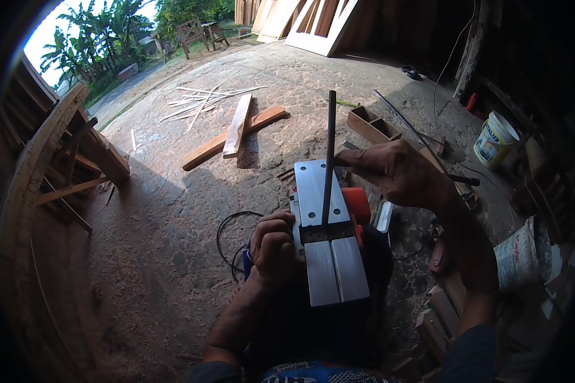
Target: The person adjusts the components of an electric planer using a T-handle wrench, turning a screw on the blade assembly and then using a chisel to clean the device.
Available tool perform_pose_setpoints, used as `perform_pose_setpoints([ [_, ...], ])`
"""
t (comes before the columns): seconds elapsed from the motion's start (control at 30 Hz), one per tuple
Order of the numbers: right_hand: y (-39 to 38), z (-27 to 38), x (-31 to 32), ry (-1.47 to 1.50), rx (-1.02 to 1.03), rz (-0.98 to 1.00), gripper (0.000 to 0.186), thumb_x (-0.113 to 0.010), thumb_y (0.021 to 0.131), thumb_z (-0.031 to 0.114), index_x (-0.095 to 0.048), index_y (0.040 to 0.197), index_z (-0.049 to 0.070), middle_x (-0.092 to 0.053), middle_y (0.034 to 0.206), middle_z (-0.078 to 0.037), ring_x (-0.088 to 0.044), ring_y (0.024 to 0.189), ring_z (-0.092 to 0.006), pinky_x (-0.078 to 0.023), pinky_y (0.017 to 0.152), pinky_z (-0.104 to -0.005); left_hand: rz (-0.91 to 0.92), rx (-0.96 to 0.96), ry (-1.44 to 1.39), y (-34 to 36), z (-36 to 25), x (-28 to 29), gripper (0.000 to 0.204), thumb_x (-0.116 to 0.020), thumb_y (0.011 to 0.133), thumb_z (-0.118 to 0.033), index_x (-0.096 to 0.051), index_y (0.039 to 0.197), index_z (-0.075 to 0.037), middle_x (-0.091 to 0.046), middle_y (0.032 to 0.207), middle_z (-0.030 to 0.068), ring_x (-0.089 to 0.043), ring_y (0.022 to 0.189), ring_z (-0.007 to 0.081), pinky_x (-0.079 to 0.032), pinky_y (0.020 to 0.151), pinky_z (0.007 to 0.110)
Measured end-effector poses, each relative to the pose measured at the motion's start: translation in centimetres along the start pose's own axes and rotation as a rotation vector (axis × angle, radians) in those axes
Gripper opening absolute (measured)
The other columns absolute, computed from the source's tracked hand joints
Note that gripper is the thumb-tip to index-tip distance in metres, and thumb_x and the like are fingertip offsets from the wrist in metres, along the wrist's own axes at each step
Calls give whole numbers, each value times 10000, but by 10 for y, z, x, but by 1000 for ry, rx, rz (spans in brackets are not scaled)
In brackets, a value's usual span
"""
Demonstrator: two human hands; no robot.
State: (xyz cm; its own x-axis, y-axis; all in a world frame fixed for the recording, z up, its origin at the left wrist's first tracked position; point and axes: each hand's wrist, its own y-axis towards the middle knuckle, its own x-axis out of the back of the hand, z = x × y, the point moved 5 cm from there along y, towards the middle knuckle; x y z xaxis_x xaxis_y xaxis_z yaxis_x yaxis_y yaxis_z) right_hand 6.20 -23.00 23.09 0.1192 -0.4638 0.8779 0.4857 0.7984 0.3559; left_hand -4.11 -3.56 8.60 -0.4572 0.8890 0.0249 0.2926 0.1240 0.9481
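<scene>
An electric hand planer point(318, 191) with a red body rests upside down on my lap, its bright metal sole facing up. My left hand point(273, 246) is closed around the planer's left side. A long, dark, narrow bar point(331, 147) stands nearly upright. Its lower end reaches the gap between the two sole plates, at the cutter. From the right, my right hand point(399, 172) is closed with its fingertips at the bar's middle. Whether the bar's lower end touches the cutter cannot be made out.
Crossed wooden boards point(237, 127) and thin strips point(204, 99) lie ahead on the shaving-strewn floor. An open wooden box point(372, 126) stands beyond my right hand. Right of it are a white bucket point(496, 140) and a sack point(517, 255). A black cord point(227, 223) loops left of the planer.
</scene>
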Motion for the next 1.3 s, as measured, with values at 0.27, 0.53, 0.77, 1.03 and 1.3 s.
perform_pose_setpoints([
  [0.27,-2,1,-2,-9,20,-25,401,-650,945,59,-668,1344,105,-749,897,-178,-736,750,-227,-570,720,-377,-6,0,33,0,-1,-1,256,-526,1025,-161,-542,827,1,-617,920,175,-684,919,326,-605,833,457],
  [0.53,-12,-24,-7,102,-90,-369,307,-587,1041,160,-668,1317,55,-751,904,-133,-718,781,-185,-552,720,-359,12,50,67,7,-2,0,170,-537,964,-54,-537,804,2,-616,885,167,-691,876,314,-601,780,415],
  [0.77,-48,-98,-80,261,-534,-521,352,-546,1075,328,-665,995,6,-675,764,-66,-698,751,-151,-522,674,-316,55,178,191,29,13,-10,147,-544,881,24,-548,736,2,-641,805,140,-693,796,269,-570,695,366],
  [1.03,-53,-122,-128,589,-601,-703,446,-531,1074,385,-623,861,4,-707,714,-113,-727,674,-194,-533,625,-346,88,352,158,43,24,-11,194,-497,942,-61,-595,798,23,-655,834,162,-656,770,326,-528,712,415],
  [1.3,-56,-127,-130,608,-625,-694,458,-512,1081,402,-602,862,9,-683,691,-106,-710,651,-174,-524,611,-324,161,414,168,43,29,-13,322,-444,995,-183,-626,841,33,-646,849,198,-649,807,369,-510,736,432],
])
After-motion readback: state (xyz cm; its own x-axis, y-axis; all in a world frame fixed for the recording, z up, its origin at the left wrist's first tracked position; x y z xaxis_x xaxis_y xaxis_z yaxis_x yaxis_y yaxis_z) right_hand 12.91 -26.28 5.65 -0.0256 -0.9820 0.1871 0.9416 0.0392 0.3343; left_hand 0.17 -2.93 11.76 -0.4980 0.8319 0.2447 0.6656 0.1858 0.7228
